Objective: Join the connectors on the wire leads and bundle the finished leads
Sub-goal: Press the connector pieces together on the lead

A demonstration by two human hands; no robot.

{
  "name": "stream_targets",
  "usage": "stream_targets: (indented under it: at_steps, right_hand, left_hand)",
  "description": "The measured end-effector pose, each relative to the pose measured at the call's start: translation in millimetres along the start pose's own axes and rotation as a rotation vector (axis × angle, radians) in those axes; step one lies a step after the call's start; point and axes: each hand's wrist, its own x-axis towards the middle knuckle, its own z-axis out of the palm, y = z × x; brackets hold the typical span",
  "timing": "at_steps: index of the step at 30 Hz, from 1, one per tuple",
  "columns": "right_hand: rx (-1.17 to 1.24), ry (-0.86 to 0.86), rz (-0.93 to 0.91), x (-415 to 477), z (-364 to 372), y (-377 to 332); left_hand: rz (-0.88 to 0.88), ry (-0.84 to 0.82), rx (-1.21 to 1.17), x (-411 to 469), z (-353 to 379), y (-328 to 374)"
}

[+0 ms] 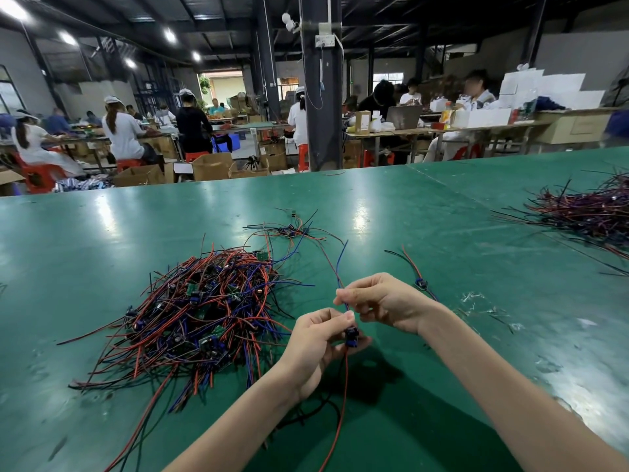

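On the glossy green bench (102, 240), left of its middle and toward the near edge, lies a tangled heap of red, black and blue wire leads (200, 308) with small green boards among them; its strands sprawl toward the hands, so a dangling wire could catch there and drag loose leads along; behind it, nearer the far edge, sits a small loose cluster of leads (289, 231); the left hand (316, 349), above the near edge at the middle, has thumb and forefinger clamped on a small dark-blue connector block (351, 335), the other fingers curled beneath, and a red and a black wire (344, 386) hang from the block toward the near edge; just right and above, the right hand (381, 301) pinches a thin blue and red wire pair (340, 267) between thumb and forefinger, close above the block; whether the halves are fully seated I cannot tell, since the fingers hide the joint; the chief risk, as I judge it, is pushing by the wire instead of the housing, which could kink a strand, pull it from its terminal, or leave the joint half mated; right of that hand a single lead with a blue block at its middle (420, 282) lies apart, near scraps of clear plastic film (476, 301), and could be swept back among unfinished stock; at the far right edge a dark pile of red and black leads (592, 209) lies well apart.
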Motion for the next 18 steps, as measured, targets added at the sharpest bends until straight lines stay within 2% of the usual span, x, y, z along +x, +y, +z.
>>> stream_targets:
  at_steps: [10, 15, 18]
  right_hand:
    - [0.118, 0.479, -0.139, 8, -7, 1]
    - [-0.055, 0.587, -0.222, 13, -13, 8]
    - [-0.250, 0.647, -0.326, 16, -12, 11]
  left_hand:
    - [-0.071, -0.106, -0.014, 3, 1, -10]
    - [-0.073, -0.092, -0.012, 5, -1, -10]
    - [-0.074, -0.082, -0.014, 6, -2, -8]
